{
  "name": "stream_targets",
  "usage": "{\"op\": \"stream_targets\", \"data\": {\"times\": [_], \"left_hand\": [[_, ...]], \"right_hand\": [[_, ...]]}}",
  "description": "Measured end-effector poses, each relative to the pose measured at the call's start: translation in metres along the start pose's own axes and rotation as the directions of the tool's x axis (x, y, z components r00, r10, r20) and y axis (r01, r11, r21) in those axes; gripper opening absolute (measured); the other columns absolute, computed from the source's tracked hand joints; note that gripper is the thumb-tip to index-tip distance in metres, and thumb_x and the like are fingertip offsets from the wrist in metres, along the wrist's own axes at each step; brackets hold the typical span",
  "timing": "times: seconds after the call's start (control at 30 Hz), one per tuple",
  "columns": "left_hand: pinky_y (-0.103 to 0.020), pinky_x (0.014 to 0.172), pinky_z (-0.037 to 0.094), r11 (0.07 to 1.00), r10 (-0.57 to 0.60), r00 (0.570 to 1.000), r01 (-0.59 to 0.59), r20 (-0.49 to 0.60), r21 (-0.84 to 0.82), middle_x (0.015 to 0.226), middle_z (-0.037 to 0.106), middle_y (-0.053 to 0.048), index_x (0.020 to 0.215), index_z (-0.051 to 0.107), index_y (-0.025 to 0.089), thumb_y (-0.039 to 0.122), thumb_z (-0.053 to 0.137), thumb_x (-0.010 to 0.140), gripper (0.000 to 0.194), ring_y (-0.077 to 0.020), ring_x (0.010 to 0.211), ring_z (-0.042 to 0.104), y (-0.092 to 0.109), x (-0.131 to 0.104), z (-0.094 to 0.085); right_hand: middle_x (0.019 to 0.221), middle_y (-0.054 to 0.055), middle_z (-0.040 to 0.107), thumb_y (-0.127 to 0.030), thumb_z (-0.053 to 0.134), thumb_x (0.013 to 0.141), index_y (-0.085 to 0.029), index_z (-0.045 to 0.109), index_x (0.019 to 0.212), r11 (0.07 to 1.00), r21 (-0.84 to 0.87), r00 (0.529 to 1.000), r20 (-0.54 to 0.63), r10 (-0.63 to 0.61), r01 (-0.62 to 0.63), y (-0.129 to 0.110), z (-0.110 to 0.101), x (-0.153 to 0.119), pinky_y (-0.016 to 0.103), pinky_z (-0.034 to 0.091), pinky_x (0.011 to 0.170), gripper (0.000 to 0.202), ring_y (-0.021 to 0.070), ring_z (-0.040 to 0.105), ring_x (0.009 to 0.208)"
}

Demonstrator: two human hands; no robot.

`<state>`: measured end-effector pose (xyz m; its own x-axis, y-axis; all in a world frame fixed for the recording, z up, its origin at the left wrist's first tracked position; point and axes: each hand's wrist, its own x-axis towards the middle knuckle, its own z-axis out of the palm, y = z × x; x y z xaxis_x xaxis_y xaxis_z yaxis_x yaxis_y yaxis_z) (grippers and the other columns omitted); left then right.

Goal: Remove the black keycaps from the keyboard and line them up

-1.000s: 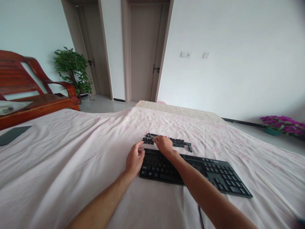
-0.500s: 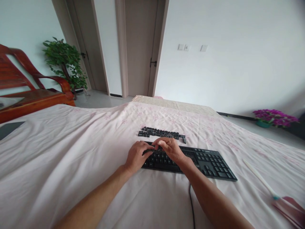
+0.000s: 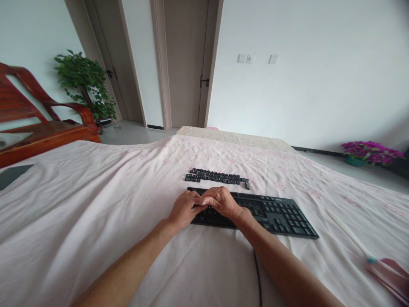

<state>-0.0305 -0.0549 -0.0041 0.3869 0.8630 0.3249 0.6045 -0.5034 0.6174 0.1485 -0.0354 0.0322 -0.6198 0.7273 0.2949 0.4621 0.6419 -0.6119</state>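
Keyboard (image 3: 275, 211) on pink bedsheet (image 3: 96, 192); doors (image 3: 183, 64), white walls behind.

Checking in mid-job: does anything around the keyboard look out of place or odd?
Yes. Loose black keycaps lie in rows on the pink bedsheet just beyond the keyboard, off their switches. Both hands, left hand and right hand, rest on its left end.

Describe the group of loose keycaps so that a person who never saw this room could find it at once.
Start at the pink sheet covering the big surface, then find the black keyboard where both hands rest. Just beyond its far edge lies a short row of loose keycaps. Unlike the keyboard's keys, these small black pieces lie free on the cloth.
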Motion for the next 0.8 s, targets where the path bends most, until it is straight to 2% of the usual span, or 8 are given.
{"op": "stream_targets", "data": {"times": [0.17,0.3,0.43,0.67,0.8], "left_hand": [[-0.028,0.072,0.037,0.999,0.000,1.000,-0.002,0.028,0.053,0.075,0.064,0.000,0.069,0.068,0.024,0.030,0.063,0.080,0.014,-0.0181,0.077,0.054,-0.005,0.002,0.002],[-0.028,0.075,0.038,0.999,-0.006,0.999,0.004,0.042,0.045,0.077,0.065,0.000,0.073,0.069,0.024,0.030,0.062,0.079,0.011,-0.0177,0.079,0.054,-0.006,0.004,0.003],[-0.029,0.075,0.038,0.999,-0.026,0.998,0.024,0.049,0.046,0.077,0.066,0.000,0.074,0.070,0.024,0.030,0.064,0.078,0.009,-0.0177,0.078,0.054,-0.004,0.005,0.003],[-0.028,0.069,0.037,0.997,-0.038,0.999,0.040,-0.032,0.068,0.072,0.065,0.000,0.071,0.068,0.024,0.037,0.065,0.077,0.014,-0.0185,0.076,0.053,0.000,0.005,0.008],[-0.029,0.071,0.037,0.992,-0.007,0.998,0.015,-0.056,0.129,0.072,0.064,-0.001,0.072,0.068,0.024,0.037,0.057,0.084,0.021,-0.0171,0.074,0.053,0.005,0.003,0.010]], "right_hand": [[0.068,0.001,0.069,-0.054,0.044,0.090,-0.020,0.074,0.078,1.000,-0.006,0.999,0.046,0.012,-0.011,-0.003,0.007,0.005,0.019,0.043,0.068,0.047,0.0128,0.063,0.067],[0.066,0.001,0.069,-0.050,0.045,0.091,-0.019,0.073,0.077,0.998,-0.009,0.998,-0.019,0.062,-0.062,-0.003,0.013,0.006,0.018,0.042,0.065,0.044,0.0123,0.063,0.064],[0.065,0.000,0.069,-0.046,0.045,0.092,-0.020,0.072,0.076,0.997,-0.046,0.997,-0.052,0.052,-0.054,0.000,0.017,0.003,0.019,0.042,0.066,0.041,0.0121,0.062,0.063],[0.063,0.002,0.066,-0.045,0.035,0.095,-0.019,0.066,0.065,0.994,-0.092,0.980,-0.198,0.035,-0.054,0.006,0.022,-0.006,0.022,0.044,0.070,0.051,0.0134,0.061,0.064],[0.060,0.002,0.063,-0.043,0.032,0.095,-0.019,0.061,0.058,0.997,-0.079,0.951,-0.310,-0.016,-0.009,0.005,0.025,-0.011,0.024,0.044,0.068,0.053,0.0130,0.058,0.059]]}}
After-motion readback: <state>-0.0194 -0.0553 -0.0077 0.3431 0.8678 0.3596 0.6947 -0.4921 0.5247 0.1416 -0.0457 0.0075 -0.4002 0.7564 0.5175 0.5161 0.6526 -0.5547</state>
